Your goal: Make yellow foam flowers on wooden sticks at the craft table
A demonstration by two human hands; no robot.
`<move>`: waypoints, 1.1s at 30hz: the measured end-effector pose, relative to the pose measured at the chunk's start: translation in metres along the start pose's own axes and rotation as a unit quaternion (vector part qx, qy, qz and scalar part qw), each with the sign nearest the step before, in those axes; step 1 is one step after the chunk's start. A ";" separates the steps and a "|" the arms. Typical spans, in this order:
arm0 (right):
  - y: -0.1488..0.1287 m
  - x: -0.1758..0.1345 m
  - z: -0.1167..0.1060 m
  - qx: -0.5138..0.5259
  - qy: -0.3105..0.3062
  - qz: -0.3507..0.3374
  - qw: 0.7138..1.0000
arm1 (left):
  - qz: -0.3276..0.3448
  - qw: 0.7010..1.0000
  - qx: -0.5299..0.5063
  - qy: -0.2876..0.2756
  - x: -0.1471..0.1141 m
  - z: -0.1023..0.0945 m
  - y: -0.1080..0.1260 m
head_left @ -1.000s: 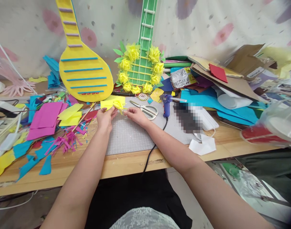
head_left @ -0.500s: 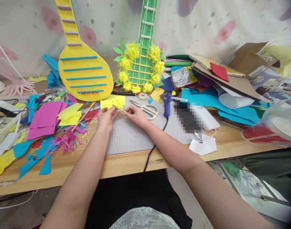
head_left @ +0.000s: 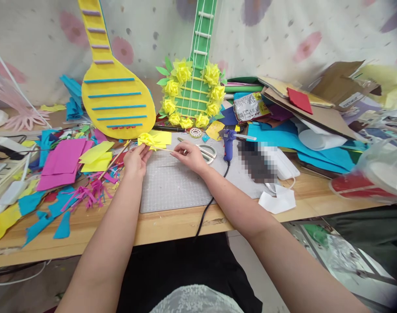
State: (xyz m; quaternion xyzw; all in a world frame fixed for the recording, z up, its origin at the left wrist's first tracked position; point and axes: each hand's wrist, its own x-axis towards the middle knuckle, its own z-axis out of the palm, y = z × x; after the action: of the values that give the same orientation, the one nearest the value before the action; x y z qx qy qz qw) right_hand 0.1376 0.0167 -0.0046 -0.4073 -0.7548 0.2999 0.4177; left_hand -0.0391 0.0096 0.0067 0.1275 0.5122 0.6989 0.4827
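My left hand [head_left: 136, 161] is closed on a yellow paper flower [head_left: 148, 139], held over the left part of the grey cutting mat [head_left: 172, 191]. From the flower a thin pale stick [head_left: 164, 149] runs to the right. My right hand [head_left: 189, 155] pinches the stick's other end between thumb and fingertips. Yellow paper sheets [head_left: 164, 138] lie just behind the flower. Beside my right hand are scissors [head_left: 207, 153], partly hidden by it. Farther right, a blue glue gun [head_left: 229, 145] rests on the mat, its black cord trailing to the table's front edge.
Behind the mat stand a yellow paper guitar [head_left: 118, 98] and a green guitar [head_left: 198, 98] ringed with yellow flowers. Magenta sheets [head_left: 63, 163] and paper scraps cover the left side. Cardboard and blue paper [head_left: 319, 152] pile up at right, near a red-and-white cup [head_left: 355, 184].
My hands have moved apart: the left slightly left with the flower, the right slightly right. More of the stick shows between them.
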 end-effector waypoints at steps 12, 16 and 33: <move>0.005 0.005 0.013 0.196 -0.002 0.108 0.975 | -0.020 0.991 0.076 -0.106 -0.020 0.013 -0.012; 0.006 0.008 0.010 0.320 0.043 0.173 0.930 | -0.015 0.984 0.079 -0.161 -0.024 0.015 -0.015; 0.008 0.010 0.012 0.354 0.075 0.214 0.907 | 0.007 0.987 0.041 -0.152 -0.028 0.018 -0.029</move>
State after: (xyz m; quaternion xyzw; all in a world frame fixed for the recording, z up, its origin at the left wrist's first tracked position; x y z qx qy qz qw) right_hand 0.1271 0.0282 -0.0122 -0.4057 -0.4604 0.5979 0.5158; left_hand 0.0024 -0.0016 -0.0005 0.2555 0.4597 0.6534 0.5445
